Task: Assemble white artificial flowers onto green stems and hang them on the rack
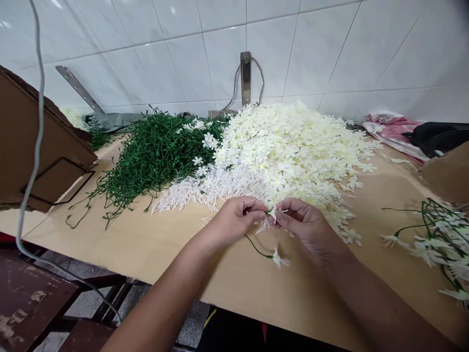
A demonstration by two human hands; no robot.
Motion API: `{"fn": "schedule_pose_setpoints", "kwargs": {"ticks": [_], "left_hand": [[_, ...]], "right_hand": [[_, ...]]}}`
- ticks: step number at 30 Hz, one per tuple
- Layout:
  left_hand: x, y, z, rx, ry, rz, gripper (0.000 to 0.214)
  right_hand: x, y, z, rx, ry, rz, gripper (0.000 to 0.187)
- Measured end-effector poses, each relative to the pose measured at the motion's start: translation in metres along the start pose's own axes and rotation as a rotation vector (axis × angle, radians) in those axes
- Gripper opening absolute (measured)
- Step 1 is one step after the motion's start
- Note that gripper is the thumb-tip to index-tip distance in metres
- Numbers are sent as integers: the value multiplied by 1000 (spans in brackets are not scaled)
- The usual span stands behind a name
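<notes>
Both my hands meet over the table, just in front of the piles. My left hand (pixel 240 217) is closed, its thumb and fingers pinching a green stem, of which only a bit shows. Close against it, my right hand (pixel 306 225) pinches a white artificial flower (pixel 273 213) at the stem's tip. Thin white stamens (pixel 264 226) poke out below the fingertips. Under my hands is a stemmed white flower (pixel 279 257); whether it lies on the table or hangs from my left hand, I cannot tell.
Behind my hands are piles of green stems (pixel 146 151), white stamens (pixel 212 188) and cream petals (pixel 293 146). Stemmed flowers (pixel 432 239) lie at the right of the wooden table (pixel 176 244). A cardboard box (pixel 40 142) and a grey cable (pixel 36 151) are at left; cloth (pixel 394 129) lies back right.
</notes>
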State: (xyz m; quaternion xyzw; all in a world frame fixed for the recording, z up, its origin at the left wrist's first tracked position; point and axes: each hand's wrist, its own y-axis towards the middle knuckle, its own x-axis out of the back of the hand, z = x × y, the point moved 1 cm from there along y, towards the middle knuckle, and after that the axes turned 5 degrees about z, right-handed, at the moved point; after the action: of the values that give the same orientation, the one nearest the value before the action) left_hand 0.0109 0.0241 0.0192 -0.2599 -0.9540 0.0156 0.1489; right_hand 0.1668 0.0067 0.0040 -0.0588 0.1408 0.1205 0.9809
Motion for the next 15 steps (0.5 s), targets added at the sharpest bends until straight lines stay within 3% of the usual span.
{"fn": "schedule_pose_setpoints", "kwargs": {"ticks": [10,15], "left_hand": [[-6,-2,10,-42,-247,6,10],[-6,-1,11,-28,-113,-14,10]], "right_hand": [[5,3,-3,-118,82,34,24],[5,-1,-3,12,-186,0,18]]}}
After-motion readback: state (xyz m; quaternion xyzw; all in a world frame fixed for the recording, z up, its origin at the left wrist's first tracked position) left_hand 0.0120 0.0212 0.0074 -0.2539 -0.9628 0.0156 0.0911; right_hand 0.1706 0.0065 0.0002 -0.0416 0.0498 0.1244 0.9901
